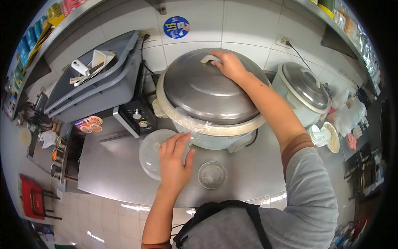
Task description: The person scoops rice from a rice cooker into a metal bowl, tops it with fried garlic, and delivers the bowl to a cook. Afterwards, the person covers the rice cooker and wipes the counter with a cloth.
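Observation:
A large rice cooker (224,142) stands on a steel counter, covered by a big domed metal lid (199,92). My right hand (228,65) is closed around the pale handle (210,59) on top of the lid. The lid sits on the cooker's rim. At the front left of the cooker, my left hand (175,158) is raised with its fingers stretched out. Clear plastic film (191,124) clings to the rim just above those fingertips; whether they touch it I cannot tell. Under and behind my left hand lies a round translucent plastic lid (150,154).
A small clear bowl (212,174) stands on the steel counter (112,166). Left are a microwave (134,117) and grey tubs (97,85) above it. A smaller cooker (300,93) and white bowls (319,136) stand right. Shelves overhang both sides.

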The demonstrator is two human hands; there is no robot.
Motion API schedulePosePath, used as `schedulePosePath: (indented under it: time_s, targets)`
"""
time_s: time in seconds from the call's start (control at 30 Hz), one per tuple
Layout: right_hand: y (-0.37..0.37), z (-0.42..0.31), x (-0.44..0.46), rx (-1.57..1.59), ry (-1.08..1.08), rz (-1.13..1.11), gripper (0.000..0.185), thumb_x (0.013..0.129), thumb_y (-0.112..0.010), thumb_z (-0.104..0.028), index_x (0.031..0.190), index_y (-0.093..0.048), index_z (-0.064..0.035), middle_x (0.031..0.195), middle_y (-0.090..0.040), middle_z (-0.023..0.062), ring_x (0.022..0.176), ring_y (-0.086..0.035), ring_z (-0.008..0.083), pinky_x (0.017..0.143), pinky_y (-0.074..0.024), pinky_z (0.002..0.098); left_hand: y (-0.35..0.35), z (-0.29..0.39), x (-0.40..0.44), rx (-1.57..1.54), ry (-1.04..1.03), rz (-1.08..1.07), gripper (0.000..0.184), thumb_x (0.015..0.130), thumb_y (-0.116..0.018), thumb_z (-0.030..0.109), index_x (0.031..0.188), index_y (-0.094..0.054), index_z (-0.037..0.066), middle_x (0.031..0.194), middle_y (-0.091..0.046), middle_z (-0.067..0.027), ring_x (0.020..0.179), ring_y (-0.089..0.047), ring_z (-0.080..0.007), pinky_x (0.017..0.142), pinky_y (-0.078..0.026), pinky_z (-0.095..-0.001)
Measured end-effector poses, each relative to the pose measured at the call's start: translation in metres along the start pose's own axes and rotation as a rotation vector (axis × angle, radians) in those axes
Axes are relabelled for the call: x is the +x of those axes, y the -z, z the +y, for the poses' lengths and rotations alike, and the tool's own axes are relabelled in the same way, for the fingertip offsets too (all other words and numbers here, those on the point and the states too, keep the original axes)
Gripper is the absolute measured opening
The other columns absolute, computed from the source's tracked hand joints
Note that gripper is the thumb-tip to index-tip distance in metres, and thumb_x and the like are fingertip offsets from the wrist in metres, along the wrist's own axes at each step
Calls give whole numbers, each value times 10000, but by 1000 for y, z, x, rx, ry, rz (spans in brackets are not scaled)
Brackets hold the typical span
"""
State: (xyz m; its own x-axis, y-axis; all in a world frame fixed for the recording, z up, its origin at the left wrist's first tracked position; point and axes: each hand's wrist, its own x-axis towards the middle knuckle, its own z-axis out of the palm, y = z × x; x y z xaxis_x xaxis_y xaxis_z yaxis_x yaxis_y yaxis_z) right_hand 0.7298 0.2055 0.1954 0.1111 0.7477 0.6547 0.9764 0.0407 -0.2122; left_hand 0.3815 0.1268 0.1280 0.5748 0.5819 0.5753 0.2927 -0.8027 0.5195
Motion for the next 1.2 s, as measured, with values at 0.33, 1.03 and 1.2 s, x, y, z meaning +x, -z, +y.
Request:
schedulePosePath:
  time_s: [0.33,1.03,1.2]
  targets:
    - [34,-45,-68,-73,78,242,841,789,-675,-461,1447,-319,-78,1458,-342,172,1324,-313,399,1086,-212,514,12,-36,-38,-32,87,145,523,831,-632,62,1328,-475,33,1337,-479,-179,1253,-431,-345,1040,-330,-432]
    - [247,-10,-591,-587,-1231,-296,960,674,-786,-187,1477,-260,-216,1543,45,231,1385,-63,530,1077,-96,679,-77,37,-119,-15,-18,-302,404,771,-588,-43,1170,-602,12,1225,-579,-135,1191,-498,-329,1043,-341,-424]
    - [301,30,-691,-477,-1390,-410,920,706,-786,-298,1468,-289,-164,1544,29,246,1394,-61,514,1085,-99,665,-156,156,-123,40,-191,-405,306,736,-602,-57,1023,-660,32,1172,-590,-118,1169,-500,-336,1006,-371,-426]
